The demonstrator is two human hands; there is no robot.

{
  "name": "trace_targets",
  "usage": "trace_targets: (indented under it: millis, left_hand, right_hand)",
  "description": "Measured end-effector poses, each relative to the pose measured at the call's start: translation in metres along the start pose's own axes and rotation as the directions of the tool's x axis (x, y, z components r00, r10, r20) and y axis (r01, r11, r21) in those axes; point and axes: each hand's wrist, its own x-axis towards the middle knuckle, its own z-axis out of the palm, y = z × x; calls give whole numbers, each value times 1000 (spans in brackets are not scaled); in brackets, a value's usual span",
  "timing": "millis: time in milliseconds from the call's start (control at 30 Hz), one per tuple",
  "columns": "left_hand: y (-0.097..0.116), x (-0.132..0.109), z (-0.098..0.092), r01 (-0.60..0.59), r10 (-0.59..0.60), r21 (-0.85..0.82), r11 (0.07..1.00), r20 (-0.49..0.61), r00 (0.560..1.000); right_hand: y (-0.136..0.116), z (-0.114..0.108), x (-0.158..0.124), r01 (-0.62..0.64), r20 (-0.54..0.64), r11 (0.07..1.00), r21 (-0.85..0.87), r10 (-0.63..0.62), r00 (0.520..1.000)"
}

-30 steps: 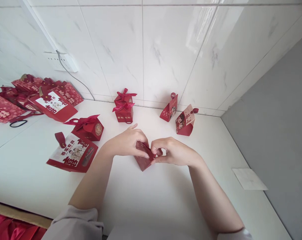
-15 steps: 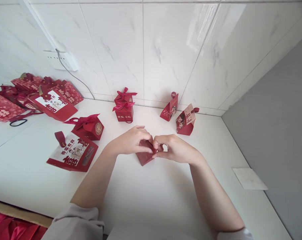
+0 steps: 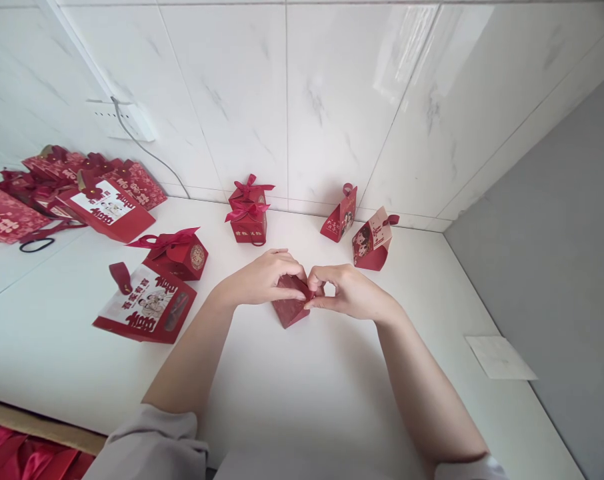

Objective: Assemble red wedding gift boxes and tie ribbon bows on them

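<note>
A small red box (image 3: 291, 311) with slanted sides rests on the white tabletop (image 3: 302, 387) between both hands. My left hand (image 3: 272, 279) grips it from the left, thumb along the front face and fingers over the top. From the right, my right hand (image 3: 345, 291) pinches the box's upper right edge between thumb and curled fingers. The fingers hide most of the top of the box. Behind it, two red boxes with bows (image 3: 249, 227) stand near the wall. Two triangular red boxes, one (image 3: 338, 220) by the wall and one (image 3: 372, 247) nearer, stand behind my right hand.
At the left lie a large red bag-shaped box (image 3: 149, 303), a red bow-tied box (image 3: 185, 259) and a pile of red packages (image 3: 67, 180). A carton (image 3: 47, 427) of red ribboned items is at the lower left. A wall socket (image 3: 125, 121) has a cable hanging from it.
Both hands have shifted up very slightly, still on the red box. The box's front face shows a little more tilted, and the other boxes have not moved.
</note>
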Motion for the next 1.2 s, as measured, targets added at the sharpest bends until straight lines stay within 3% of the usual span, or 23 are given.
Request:
trace_targets:
  millis: [767, 1033, 1200]
  left_hand:
    - [-6, 3, 6, 44, -31, 140, 989, -93, 995]
    - [-7, 4, 9, 118, -94, 173, 978, -144, 985]
    - [-4, 5, 8, 58, -41, 154, 986, -108, 993]
  right_hand:
    - [7, 4, 2, -3, -44, 999, 45, 5, 999]
    - [7, 0, 0, -50, -116, 997, -65, 42, 992]
    - [7, -1, 0, -22, -76, 996, -81, 16, 997]
